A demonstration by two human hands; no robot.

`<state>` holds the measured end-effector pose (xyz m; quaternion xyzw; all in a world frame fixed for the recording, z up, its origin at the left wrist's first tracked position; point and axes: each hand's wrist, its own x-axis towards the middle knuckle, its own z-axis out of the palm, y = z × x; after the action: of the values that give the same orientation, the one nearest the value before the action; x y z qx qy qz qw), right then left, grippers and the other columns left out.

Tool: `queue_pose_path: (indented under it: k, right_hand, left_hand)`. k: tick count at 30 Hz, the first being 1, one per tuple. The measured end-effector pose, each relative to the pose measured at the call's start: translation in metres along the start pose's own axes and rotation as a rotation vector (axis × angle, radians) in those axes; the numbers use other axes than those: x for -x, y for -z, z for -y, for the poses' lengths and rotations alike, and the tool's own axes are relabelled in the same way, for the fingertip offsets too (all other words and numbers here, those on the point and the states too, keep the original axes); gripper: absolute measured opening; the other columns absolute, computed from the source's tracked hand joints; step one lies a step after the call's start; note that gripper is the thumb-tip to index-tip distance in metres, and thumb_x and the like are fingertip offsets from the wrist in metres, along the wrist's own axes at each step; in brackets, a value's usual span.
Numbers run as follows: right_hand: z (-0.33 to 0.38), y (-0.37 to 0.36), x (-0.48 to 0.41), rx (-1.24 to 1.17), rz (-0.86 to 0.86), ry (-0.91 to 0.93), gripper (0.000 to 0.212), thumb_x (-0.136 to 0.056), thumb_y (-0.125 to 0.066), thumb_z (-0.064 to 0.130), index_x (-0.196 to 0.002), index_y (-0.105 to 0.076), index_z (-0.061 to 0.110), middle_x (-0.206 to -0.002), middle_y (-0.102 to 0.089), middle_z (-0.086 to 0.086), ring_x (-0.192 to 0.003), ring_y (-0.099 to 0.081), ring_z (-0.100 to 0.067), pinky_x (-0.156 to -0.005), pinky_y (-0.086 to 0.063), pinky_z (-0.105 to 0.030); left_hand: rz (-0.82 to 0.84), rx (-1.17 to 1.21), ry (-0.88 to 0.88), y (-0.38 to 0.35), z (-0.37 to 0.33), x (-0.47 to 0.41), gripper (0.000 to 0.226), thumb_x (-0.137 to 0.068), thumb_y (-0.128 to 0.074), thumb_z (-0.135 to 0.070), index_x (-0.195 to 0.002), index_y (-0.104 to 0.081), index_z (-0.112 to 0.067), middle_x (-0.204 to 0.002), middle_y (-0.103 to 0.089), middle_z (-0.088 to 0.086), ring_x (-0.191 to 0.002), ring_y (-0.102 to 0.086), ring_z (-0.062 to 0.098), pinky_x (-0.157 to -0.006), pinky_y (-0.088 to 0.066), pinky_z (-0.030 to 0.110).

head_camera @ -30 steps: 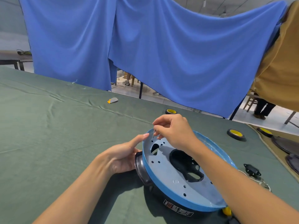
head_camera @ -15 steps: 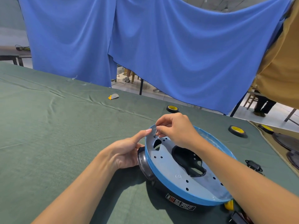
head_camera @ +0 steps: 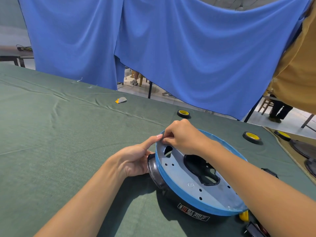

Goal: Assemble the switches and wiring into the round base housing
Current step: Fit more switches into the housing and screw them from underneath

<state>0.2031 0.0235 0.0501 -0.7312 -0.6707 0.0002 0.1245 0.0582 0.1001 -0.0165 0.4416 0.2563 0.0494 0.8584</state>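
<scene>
The round base housing [head_camera: 184, 182] lies tilted on the green table, grey-blue inside with a blue film band round its rim and a black underside. My left hand [head_camera: 135, 159] holds its left side, with the thumb stretched up against the far-left rim. My right hand [head_camera: 181, 135] reaches over the rim and pinches the edge of the film there. A black switch part [head_camera: 270, 171] lies just right of my right forearm. More wiring parts, yellow and black [head_camera: 246, 218], peek out under the housing's near right edge.
Three yellow-and-black tape rolls lie on the table: one [head_camera: 183, 114] behind the housing, one [head_camera: 252, 137] to the right, one [head_camera: 283, 135] further right. A small grey and orange piece [head_camera: 121, 100] lies far back. Dark round covers [head_camera: 304, 149] sit at the right edge. Blue cloth hangs behind.
My right hand has stayed at the far-left rim, its fingertips closing down on the film edge beside my left thumb. The camera has come a little closer.
</scene>
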Motion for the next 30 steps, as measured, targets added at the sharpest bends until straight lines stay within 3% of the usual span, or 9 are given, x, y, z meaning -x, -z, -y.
queue_pose_path:
  k: [3, 5, 11, 15, 18, 25, 30]
  right_hand:
    - [0.001, 0.004, -0.003, 0.051, 0.043, -0.002, 0.02, -0.092, -0.064, 0.029, -0.092, -0.076, 0.013, -0.08, -0.068, -0.007, -0.07, -0.06, -0.02, -0.058, -0.048, -0.033]
    - [-0.001, 0.009, -0.003, 0.033, 0.059, 0.02, 0.018, -0.09, -0.066, 0.028, -0.095, -0.076, 0.014, -0.082, -0.069, -0.003, -0.074, -0.062, -0.017, -0.063, -0.053, -0.035]
    - [-0.004, 0.014, 0.0, -0.021, 0.095, 0.069, 0.02, -0.086, -0.067, 0.006, -0.102, -0.077, 0.015, -0.089, -0.071, 0.002, -0.083, -0.063, -0.011, -0.076, -0.056, -0.03]
    - [-0.003, 0.007, -0.001, 0.027, 0.067, 0.066, 0.013, -0.09, -0.067, 0.019, -0.098, -0.076, 0.014, -0.086, -0.07, -0.003, -0.08, -0.063, -0.017, -0.073, -0.055, -0.037]
    - [-0.001, 0.004, -0.001, 0.116, 0.048, 0.045, 0.022, -0.094, -0.061, 0.031, -0.091, -0.074, 0.014, -0.077, -0.066, -0.004, -0.071, -0.059, -0.02, -0.066, -0.053, -0.04]
    - [0.001, 0.009, 0.002, 0.058, 0.092, 0.058, 0.015, -0.089, -0.065, 0.011, -0.098, -0.075, 0.017, -0.093, -0.069, -0.001, -0.088, -0.062, -0.018, -0.079, -0.055, -0.038]
    - [0.005, 0.006, 0.007, 0.118, 0.054, 0.044, 0.017, -0.095, -0.058, 0.028, -0.098, -0.072, 0.019, -0.09, -0.067, -0.002, -0.084, -0.06, -0.019, -0.075, -0.054, -0.042]
  left_hand:
    - [0.001, 0.003, 0.0, 0.0, 0.0, 0.0, 0.074, -0.067, -0.077, -0.049, -0.11, -0.065, 0.01, -0.104, -0.069, 0.022, -0.083, -0.07, 0.03, -0.071, -0.06, 0.035]
    - [0.012, 0.018, 0.0, -0.001, 0.0, 0.0, 0.076, -0.069, -0.077, -0.049, -0.114, -0.063, 0.011, -0.107, -0.068, 0.023, -0.085, -0.07, 0.031, -0.071, -0.06, 0.036]
    - [0.011, 0.033, 0.004, 0.0, 0.0, 0.0, 0.069, -0.072, -0.077, -0.046, -0.108, -0.065, 0.011, -0.099, -0.07, 0.023, -0.078, -0.071, 0.031, -0.065, -0.058, 0.035]
    - [0.016, 0.024, 0.008, 0.0, 0.0, 0.001, 0.08, -0.071, -0.077, -0.048, -0.122, -0.06, 0.012, -0.11, -0.068, 0.023, -0.086, -0.07, 0.031, -0.071, -0.059, 0.036]
    - [0.017, 0.02, 0.004, -0.001, 0.0, 0.002, 0.082, -0.072, -0.076, -0.049, -0.124, -0.058, 0.012, -0.112, -0.067, 0.023, -0.087, -0.07, 0.031, -0.072, -0.059, 0.036]
    - [-0.02, 0.027, 0.004, -0.001, 0.0, 0.001, 0.071, -0.075, -0.074, -0.048, -0.114, -0.063, 0.01, -0.104, -0.068, 0.022, -0.081, -0.069, 0.03, -0.071, -0.06, 0.037]
    - [-0.047, 0.013, -0.011, -0.003, 0.0, 0.001, 0.078, -0.068, -0.076, -0.047, -0.118, -0.062, 0.011, -0.107, -0.066, 0.022, -0.082, -0.068, 0.03, -0.074, -0.06, 0.036]
